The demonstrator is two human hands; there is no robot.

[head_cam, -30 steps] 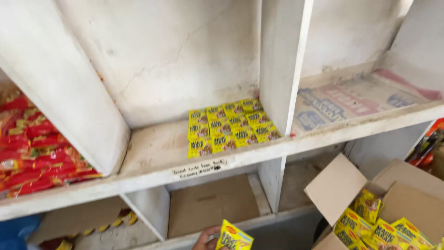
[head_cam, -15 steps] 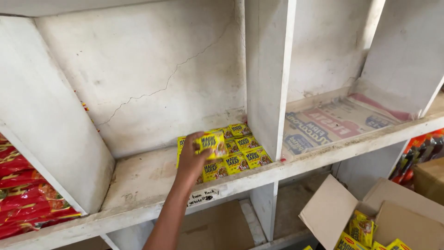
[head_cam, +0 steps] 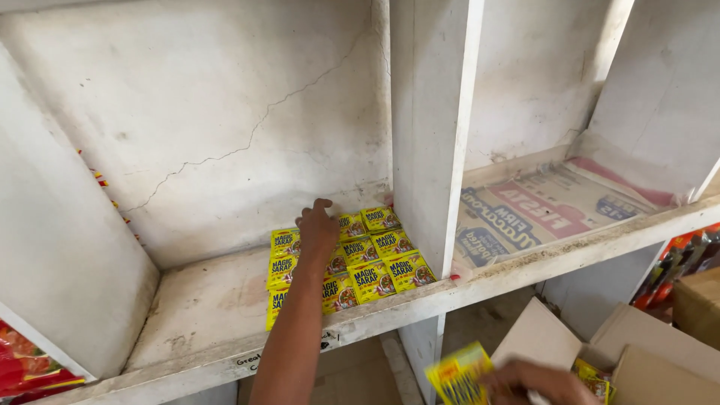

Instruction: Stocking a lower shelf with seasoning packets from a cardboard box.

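Observation:
Flat rows of yellow sachets (head_cam: 371, 274) lie on a white shelf board (head_cam: 202, 307) against a white upright divider (head_cam: 431, 135). My left hand (head_cam: 317, 227) reaches in from below and rests on the back row, its fingers curled down over one yellow sachet that it mostly hides. At the bottom edge my right hand (head_cam: 536, 381) grips another yellow sachet pack (head_cam: 459, 373) just above an open cardboard box (head_cam: 570, 337).
A printed sack (head_cam: 540, 210) lines the compartment to the right. Red packets (head_cam: 30, 371) fill the lower left compartment, and more red packs (head_cam: 679, 266) hang at the right edge. The back wall (head_cam: 225, 112) is cracked. The box holds more yellow sachets (head_cam: 592, 379).
My left hand carried a yellow sachet up from below onto the rows and has pushed further back. My right hand has come into view holding another sachet pack.

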